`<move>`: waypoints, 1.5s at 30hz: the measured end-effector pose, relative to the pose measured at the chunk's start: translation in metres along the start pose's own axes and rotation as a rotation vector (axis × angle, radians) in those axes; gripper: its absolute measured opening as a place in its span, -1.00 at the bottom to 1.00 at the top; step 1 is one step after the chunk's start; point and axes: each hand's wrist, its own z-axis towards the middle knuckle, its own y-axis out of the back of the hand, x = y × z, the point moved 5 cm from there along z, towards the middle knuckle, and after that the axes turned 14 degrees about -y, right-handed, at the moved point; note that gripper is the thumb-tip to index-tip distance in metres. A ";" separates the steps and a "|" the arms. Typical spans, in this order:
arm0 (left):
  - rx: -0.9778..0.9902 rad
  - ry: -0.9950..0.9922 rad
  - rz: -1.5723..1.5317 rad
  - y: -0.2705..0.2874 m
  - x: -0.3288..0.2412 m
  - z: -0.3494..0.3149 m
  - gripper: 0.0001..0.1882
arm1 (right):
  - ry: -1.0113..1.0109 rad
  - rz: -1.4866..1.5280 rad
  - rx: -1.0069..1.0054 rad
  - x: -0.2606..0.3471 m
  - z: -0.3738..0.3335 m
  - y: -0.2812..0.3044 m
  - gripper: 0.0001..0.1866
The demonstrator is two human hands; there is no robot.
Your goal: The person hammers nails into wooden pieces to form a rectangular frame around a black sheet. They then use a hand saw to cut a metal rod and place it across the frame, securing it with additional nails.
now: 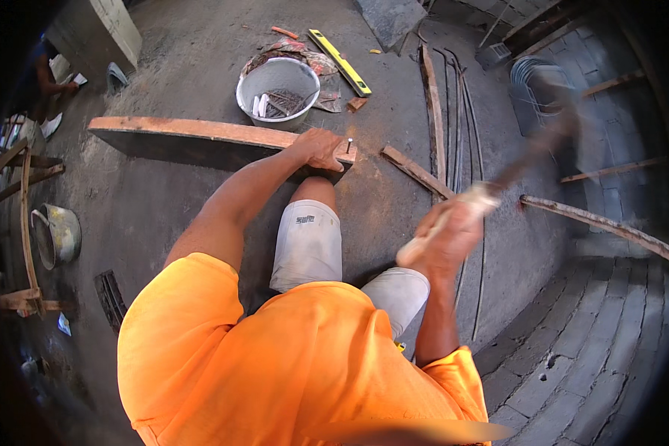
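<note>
My left hand [321,151] is closed over the end of a long wooden board [193,129] standing on its edge, its right end by my left knee. A nail [349,144] stands upright in the board's top edge, just right of my fingers. Out to the right, my right hand [451,232] is wrapped round the pale grip of a hammer [528,160]. The hammer's head is raised far from the nail and smeared by motion. Just beyond the board sits a white bucket [310,104] holding many dark nails and a few pale pieces.
A yellow spirit level [340,63] lies behind the bucket, near a small wood block [356,104]. Wood strips [416,172] and steel bars [470,126] lie to the right, before a block wall [572,334]. Another bucket [58,236] stands left. A person's arm [56,88] shows far left.
</note>
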 end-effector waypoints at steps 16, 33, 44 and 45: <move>0.077 0.045 0.019 -0.009 0.008 0.008 0.03 | 0.009 -1.037 0.454 -0.048 -0.029 -0.057 -0.53; -0.114 -0.018 0.042 -0.002 0.000 -0.002 -0.17 | -0.031 -1.191 0.403 -0.049 -0.037 -0.053 -0.36; -0.102 -0.047 0.054 0.003 -0.006 0.002 -0.31 | -0.012 -1.069 0.324 -0.042 -0.052 -0.045 -0.36; -0.100 -0.044 0.036 0.000 -0.003 0.002 -0.28 | 0.001 -1.049 0.339 -0.043 -0.054 -0.047 -0.36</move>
